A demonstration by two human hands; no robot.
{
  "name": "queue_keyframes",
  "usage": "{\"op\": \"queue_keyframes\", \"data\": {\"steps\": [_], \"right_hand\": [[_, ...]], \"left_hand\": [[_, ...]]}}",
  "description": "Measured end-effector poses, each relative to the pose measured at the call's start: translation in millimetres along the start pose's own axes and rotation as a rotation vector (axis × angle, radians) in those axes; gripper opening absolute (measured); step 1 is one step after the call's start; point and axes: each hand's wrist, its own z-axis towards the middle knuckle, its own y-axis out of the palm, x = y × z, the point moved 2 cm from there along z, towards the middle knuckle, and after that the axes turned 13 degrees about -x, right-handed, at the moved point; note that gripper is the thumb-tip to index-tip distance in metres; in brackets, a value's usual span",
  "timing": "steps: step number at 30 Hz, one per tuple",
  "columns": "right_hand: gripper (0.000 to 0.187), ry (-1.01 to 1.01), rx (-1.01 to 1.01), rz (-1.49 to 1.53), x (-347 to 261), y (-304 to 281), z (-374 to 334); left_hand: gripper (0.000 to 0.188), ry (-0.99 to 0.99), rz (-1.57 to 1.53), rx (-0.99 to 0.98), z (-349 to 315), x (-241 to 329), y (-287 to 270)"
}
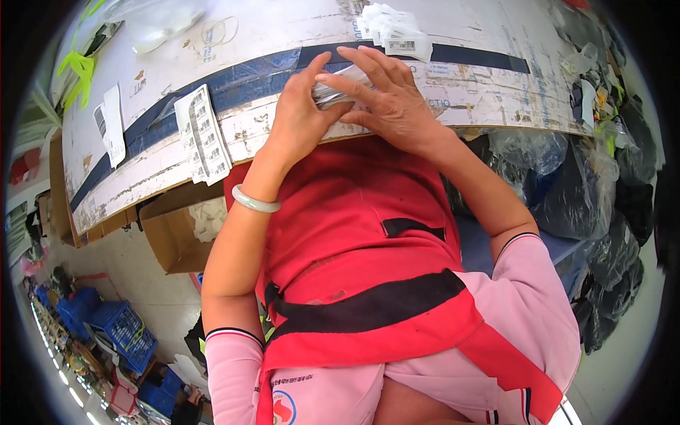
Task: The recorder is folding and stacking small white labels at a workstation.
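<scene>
Near the table's front edge, my left hand [301, 110] and my right hand [393, 99] close around a small stack of shiny, clear-and-white packets [342, 86]. Fingers and thumbs of both hands press on its sides, and much of the stack is hidden behind them. Just beyond my right hand lies a loose pile of white packets [397, 32] with printed labels. To the left of my left hand, sheets of barcode labels [202, 134] rest at the table edge. Farther left lies a smaller white label strip [110, 127].
The worn white tabletop [262, 131] carries a dark tape band [482, 58]. Clear plastic bags [159, 25] lie at the far left. An open cardboard box [170, 234] stands below the table's left side; bagged dark goods [574, 191] crowd the right. Blue crates [124, 333] stand lower left.
</scene>
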Motion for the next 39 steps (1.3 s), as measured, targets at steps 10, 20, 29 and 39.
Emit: {"op": "queue_keyframes", "data": {"steps": [10,20,29,39], "right_hand": [[0.063,0.042,0.022,0.127,3.8,4.3,6.0],[0.07,0.052,-0.068,0.155,21.4,6.5,-1.4],[0.058,0.109,-0.112,0.564,27.2,23.0,-4.4],[0.074,0.119,-0.015,0.064,-6.5,23.1,-16.7]], "left_hand": [[0.076,-0.04,-0.071,-0.029,-0.4,-6.8,0.3],[0.074,0.014,0.031,-0.006,-2.9,0.8,1.7],[0.072,0.007,-0.228,-0.044,-8.1,2.6,1.1],[0.073,0.014,-0.162,-0.012,-11.5,1.2,2.0]]}}
